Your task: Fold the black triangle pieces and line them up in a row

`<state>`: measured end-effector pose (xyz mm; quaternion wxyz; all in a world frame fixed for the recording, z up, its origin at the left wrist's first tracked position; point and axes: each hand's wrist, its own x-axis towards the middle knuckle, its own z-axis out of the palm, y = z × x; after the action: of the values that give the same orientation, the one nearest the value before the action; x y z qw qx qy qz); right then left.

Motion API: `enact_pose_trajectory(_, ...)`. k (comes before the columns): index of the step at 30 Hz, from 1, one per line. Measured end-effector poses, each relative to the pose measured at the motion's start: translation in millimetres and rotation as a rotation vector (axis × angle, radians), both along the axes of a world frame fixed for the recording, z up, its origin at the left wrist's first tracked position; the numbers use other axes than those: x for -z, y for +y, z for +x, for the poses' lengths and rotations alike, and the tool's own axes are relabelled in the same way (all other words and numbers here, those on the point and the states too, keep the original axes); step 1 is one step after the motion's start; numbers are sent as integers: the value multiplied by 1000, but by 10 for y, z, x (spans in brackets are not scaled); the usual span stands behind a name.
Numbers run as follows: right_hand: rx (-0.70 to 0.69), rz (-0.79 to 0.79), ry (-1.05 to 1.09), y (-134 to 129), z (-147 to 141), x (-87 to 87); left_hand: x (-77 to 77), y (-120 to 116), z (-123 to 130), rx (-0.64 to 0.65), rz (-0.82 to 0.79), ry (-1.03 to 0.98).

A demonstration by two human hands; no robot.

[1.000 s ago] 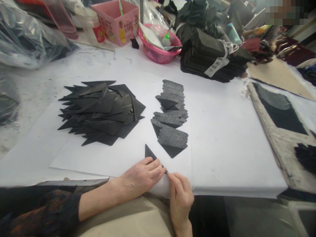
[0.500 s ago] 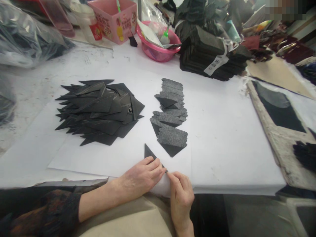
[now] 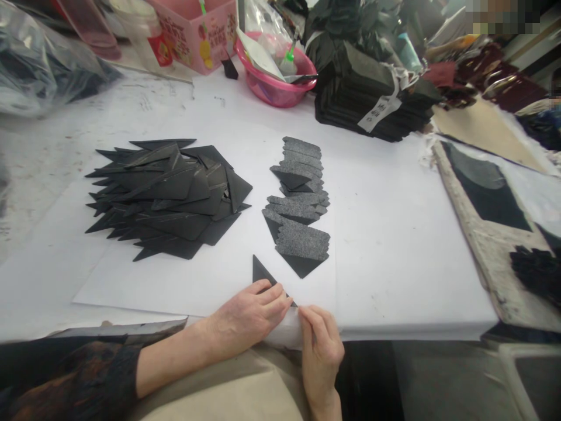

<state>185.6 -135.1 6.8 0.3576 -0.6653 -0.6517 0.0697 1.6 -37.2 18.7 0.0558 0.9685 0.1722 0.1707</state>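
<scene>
A black triangular piece (image 3: 262, 271) lies on the white paper near the front edge, with my left hand (image 3: 252, 310) closed over its lower part, fingers pressing on it. My right hand (image 3: 322, 345) is pinched at the piece's lower right tip; its fingertips are together there. Behind my hands lies an overlapping row of grey-speckled pieces (image 3: 302, 240) with black pointed ends. To the left spreads a heap of black pointed pieces (image 3: 175, 193).
A pink basin (image 3: 274, 88) and a pink box (image 3: 197, 35) stand at the back, beside a tied black stack (image 3: 372, 88) with a white tag. A worn board (image 3: 471, 234) lies at the right. Plastic-wrapped material (image 3: 44, 64) sits back left.
The whole view has shifted slightly, so the table's things appear a little further left. My hands keep nearly the same pose on the black piece.
</scene>
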Motion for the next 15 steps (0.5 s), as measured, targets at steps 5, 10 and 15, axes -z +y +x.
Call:
enact_pose_trajectory(5,-8,-8,-81,2,-13,-21,-12,3,-4,-3,-12,-8)
enact_pose_trajectory(10,-8,-15,-131,6,-16,-24,-2,-1,-2,-5,-6,25)
enact_pose_trajectory(15,-11,-32,-146,-5,-12,-36,-5,8,-6,-7,9,31)
